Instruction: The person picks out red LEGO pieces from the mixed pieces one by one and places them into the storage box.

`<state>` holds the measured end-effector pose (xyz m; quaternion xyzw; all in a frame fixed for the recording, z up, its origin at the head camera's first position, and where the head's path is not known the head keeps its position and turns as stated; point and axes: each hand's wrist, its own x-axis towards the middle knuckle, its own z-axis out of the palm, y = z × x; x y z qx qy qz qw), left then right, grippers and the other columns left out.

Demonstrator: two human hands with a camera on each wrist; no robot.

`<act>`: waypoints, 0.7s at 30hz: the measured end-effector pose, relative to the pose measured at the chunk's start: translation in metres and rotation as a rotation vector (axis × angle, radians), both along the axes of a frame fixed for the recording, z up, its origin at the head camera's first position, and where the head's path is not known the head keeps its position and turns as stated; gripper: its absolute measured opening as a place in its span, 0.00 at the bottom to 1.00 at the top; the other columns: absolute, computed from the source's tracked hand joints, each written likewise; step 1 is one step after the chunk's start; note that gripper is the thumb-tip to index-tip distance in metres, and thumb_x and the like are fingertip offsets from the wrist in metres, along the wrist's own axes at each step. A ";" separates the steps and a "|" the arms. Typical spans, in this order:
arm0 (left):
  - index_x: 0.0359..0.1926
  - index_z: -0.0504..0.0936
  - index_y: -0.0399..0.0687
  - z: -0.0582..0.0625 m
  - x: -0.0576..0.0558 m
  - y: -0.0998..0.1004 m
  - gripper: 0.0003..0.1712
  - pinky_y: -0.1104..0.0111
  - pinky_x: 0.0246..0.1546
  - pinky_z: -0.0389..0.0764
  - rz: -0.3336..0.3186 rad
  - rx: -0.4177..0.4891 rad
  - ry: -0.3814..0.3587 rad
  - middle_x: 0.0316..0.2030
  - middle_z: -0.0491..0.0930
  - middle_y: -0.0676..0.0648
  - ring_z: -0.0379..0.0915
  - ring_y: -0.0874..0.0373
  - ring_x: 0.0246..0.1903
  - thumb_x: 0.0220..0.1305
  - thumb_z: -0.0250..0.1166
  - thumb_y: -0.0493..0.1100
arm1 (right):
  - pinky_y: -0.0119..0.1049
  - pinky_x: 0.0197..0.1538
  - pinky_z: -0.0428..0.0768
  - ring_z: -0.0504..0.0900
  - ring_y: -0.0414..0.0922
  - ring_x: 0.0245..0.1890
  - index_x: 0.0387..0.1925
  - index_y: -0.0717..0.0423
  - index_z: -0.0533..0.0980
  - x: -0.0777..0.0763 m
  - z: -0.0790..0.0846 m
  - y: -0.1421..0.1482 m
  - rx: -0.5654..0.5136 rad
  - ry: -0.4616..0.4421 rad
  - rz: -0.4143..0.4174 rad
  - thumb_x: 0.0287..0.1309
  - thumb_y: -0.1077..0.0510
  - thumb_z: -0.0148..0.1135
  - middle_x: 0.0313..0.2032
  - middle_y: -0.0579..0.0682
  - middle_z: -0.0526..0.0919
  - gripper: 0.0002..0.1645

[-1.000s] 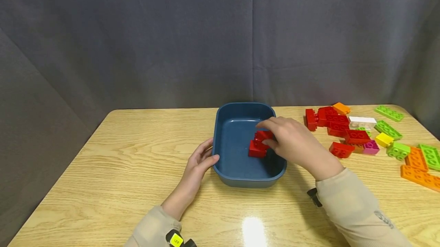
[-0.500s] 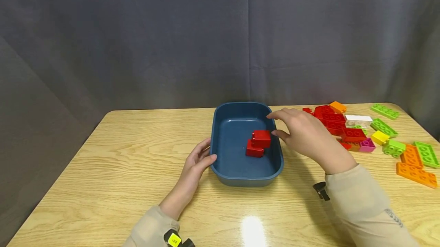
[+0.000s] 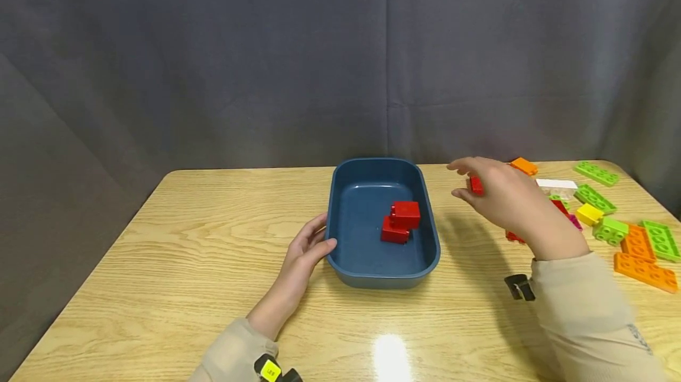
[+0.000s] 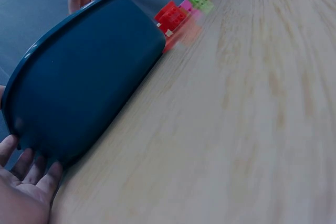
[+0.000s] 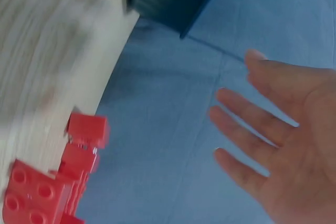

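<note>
A dark blue rectangular bin (image 3: 384,281) stands upright on the table. My left hand (image 3: 299,265) holds its left side, thumb at the rim and fingers (image 4: 37,169) against the outer wall. Inside the bin, toward its right side, one red toy building brick (image 3: 407,214) rests partly over another red brick (image 3: 393,232). My right hand (image 3: 505,201) is in the air to the right of the bin, fingers spread and relaxed with nothing between them. It is nearest a group of red bricks (image 5: 37,195), which it partly hides in the head view.
Loose bricks lie across the right of the table: a white brick (image 3: 556,188), a yellow brick (image 3: 589,214), a green brick (image 3: 610,230) and an orange plate (image 3: 645,272) among them. A dark grey curtain (image 3: 266,62) hangs behind the table.
My right hand has let go of the upper red brick in the bin and moved out to the right, over toward the loose bricks. My left hand stays at the bin.
</note>
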<state>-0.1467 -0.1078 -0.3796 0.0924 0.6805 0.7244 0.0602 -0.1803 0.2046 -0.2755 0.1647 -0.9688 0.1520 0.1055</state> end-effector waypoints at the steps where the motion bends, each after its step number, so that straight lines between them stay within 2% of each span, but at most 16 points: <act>1: 0.68 0.60 0.46 0.000 0.000 0.001 0.32 0.50 0.67 0.61 -0.001 0.003 -0.002 0.67 0.63 0.38 0.60 0.50 0.65 0.63 0.55 0.41 | 0.55 0.45 0.79 0.79 0.55 0.45 0.56 0.56 0.73 0.000 0.001 0.004 0.001 -0.030 -0.012 0.53 0.55 0.65 0.50 0.62 0.83 0.28; 5: 0.68 0.60 0.46 -0.001 -0.001 0.003 0.32 0.50 0.67 0.61 0.002 0.005 -0.002 0.68 0.63 0.38 0.60 0.50 0.65 0.63 0.55 0.41 | 0.62 0.52 0.75 0.76 0.62 0.52 0.60 0.60 0.69 -0.001 0.001 0.020 0.005 -0.151 -0.041 0.55 0.52 0.62 0.55 0.67 0.78 0.32; 8: 0.68 0.59 0.46 -0.001 -0.001 0.004 0.32 0.50 0.67 0.60 -0.001 0.002 -0.001 0.68 0.63 0.38 0.59 0.50 0.66 0.64 0.55 0.41 | 0.64 0.54 0.72 0.74 0.63 0.54 0.61 0.60 0.68 -0.002 0.002 0.031 -0.009 -0.199 -0.061 0.57 0.49 0.61 0.56 0.68 0.77 0.33; 13: 0.69 0.59 0.45 0.001 -0.001 0.001 0.32 0.50 0.67 0.61 -0.003 -0.003 -0.002 0.68 0.63 0.38 0.59 0.49 0.66 0.64 0.54 0.40 | 0.62 0.49 0.75 0.82 0.58 0.41 0.63 0.59 0.65 -0.002 0.004 0.043 -0.026 -0.229 -0.093 0.58 0.48 0.60 0.56 0.71 0.75 0.35; 15: 0.69 0.59 0.45 0.001 -0.001 0.001 0.32 0.50 0.67 0.61 -0.001 -0.002 0.000 0.67 0.63 0.38 0.60 0.49 0.65 0.64 0.54 0.40 | 0.62 0.48 0.75 0.82 0.59 0.40 0.63 0.60 0.65 -0.003 0.005 0.047 -0.017 -0.235 -0.106 0.58 0.48 0.59 0.57 0.72 0.74 0.35; 21: 0.69 0.59 0.45 0.000 -0.002 0.001 0.32 0.51 0.67 0.61 -0.001 -0.001 0.005 0.68 0.63 0.38 0.60 0.50 0.65 0.64 0.54 0.40 | 0.68 0.54 0.68 0.69 0.69 0.55 0.63 0.64 0.64 -0.006 0.003 0.061 0.029 -0.261 -0.117 0.59 0.49 0.58 0.59 0.74 0.70 0.35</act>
